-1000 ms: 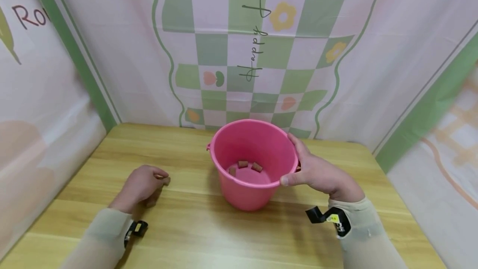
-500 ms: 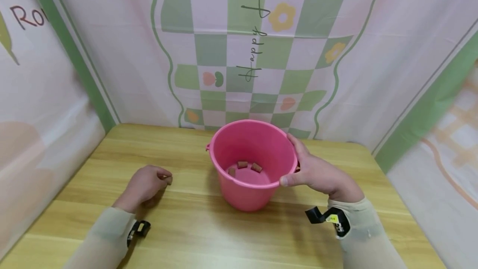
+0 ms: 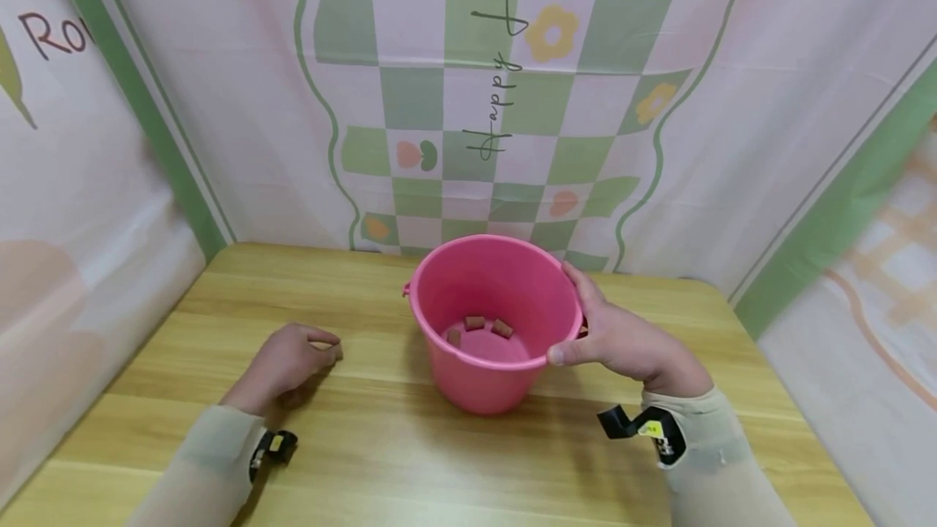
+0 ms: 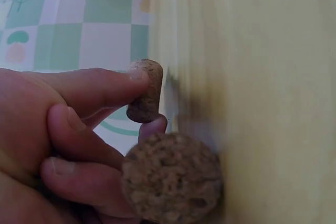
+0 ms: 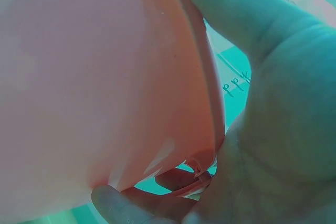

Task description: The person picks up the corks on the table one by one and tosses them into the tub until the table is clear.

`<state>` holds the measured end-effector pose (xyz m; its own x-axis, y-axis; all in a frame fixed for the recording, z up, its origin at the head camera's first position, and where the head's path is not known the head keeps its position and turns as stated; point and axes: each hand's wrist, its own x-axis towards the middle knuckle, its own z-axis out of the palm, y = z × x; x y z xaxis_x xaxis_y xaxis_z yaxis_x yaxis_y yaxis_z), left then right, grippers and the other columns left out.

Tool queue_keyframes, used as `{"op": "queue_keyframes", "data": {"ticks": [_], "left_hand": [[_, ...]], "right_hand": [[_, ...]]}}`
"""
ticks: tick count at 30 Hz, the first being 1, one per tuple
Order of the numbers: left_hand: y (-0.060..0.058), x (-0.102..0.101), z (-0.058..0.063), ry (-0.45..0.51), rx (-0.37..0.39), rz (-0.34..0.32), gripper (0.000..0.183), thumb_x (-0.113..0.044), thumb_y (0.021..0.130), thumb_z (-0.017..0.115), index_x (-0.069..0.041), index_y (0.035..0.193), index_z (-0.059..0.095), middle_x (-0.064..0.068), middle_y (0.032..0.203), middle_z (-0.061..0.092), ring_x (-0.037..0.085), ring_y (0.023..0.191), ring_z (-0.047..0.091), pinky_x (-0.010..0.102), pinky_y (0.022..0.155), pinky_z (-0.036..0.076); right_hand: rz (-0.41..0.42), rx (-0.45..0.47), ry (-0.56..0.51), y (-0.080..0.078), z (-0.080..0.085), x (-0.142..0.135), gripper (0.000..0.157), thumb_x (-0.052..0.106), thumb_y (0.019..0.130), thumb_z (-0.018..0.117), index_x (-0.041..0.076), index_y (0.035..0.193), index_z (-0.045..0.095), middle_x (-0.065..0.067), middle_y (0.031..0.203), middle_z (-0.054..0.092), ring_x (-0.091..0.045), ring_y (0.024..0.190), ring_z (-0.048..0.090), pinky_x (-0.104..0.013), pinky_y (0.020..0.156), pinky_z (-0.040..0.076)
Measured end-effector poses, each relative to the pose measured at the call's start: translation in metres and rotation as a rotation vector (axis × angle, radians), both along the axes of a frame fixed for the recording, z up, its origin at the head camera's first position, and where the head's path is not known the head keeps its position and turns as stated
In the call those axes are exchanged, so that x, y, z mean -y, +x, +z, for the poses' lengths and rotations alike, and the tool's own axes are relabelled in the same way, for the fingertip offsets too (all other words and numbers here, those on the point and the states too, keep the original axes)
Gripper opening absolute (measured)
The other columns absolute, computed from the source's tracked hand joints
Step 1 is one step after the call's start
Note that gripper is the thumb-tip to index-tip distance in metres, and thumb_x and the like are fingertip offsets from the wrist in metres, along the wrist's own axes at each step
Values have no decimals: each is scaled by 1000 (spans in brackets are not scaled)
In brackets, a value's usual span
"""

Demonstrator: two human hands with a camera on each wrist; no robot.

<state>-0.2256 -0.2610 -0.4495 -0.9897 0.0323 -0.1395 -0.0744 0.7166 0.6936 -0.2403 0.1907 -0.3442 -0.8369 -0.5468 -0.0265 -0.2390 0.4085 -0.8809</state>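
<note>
The left hand [image 3: 287, 363] rests low over the table [image 3: 410, 478], its fingers pinching one small cork [image 4: 146, 106] at their tips. A second cork [image 4: 172, 179] sits against the other, bent fingers of that hand, round end toward the wrist camera; whether those fingers grip it or only touch it, I cannot tell. The right hand [image 3: 631, 341] grasps the pink bucket [image 3: 479, 390] by its rim, thumb at the near edge and fingers spread along the far side and outer wall. Below the rim, between that thumb and the fingers, shows a handle fitting [image 5: 198, 166]. The bucket stands upright on the table, to the left of the right fingers and well apart from the left ones. Three loose corks [image 3: 502, 328] lie inside on its bottom, lower than the right fingers and touching neither hand. Beyond both sets of fingers hangs a checked cloth [image 3: 479, 100] with flowers and lettering; behind them, black wrist devices [image 3: 668, 439] sit at the pale sleeves [image 3: 721, 462].
</note>
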Motion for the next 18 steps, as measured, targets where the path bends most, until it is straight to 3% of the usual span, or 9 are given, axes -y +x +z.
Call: {"op": "queue_keyframes", "data": {"ticks": [4, 8, 11, 18], "left_hand": [[2, 0, 3, 197, 128, 87, 35, -29, 95, 70, -15, 127, 70, 11, 119, 66, 17, 42, 42, 33, 39, 44], [3, 0, 7, 358, 206, 145, 38, -29, 94, 71, -19, 131, 67, 8, 116, 68, 16, 42, 36, 32, 37, 40], [4, 1, 10, 401, 220, 148, 39, -28, 94, 70, -20, 132, 66, 7, 114, 70, 16, 41, 34, 32, 36, 38], [1, 3, 13, 381, 185, 111, 38, -30, 95, 68, -18, 132, 67, 7, 123, 67, 13, 43, 32, 30, 38, 38]], "right_hand": [[0, -3, -3, 0, -1, 0, 122, 26, 76, 88, 22, 160, -1, -10, 156, 25, -36, 129, 45, -52, 100, 43], [2, -10, -2, -1, -1, 0, 123, 26, 76, 88, 20, 160, -2, -10, 157, 23, -35, 130, 44, -52, 100, 43], [4, -19, 7, -1, -1, 0, 123, 27, 77, 87, 19, 160, -2, -10, 158, 22, -34, 131, 43, -50, 101, 43], [3, -20, 15, -1, -1, 0, 122, 28, 77, 87, 22, 160, -3, -9, 158, 22, -34, 131, 43, -50, 101, 43]]}}
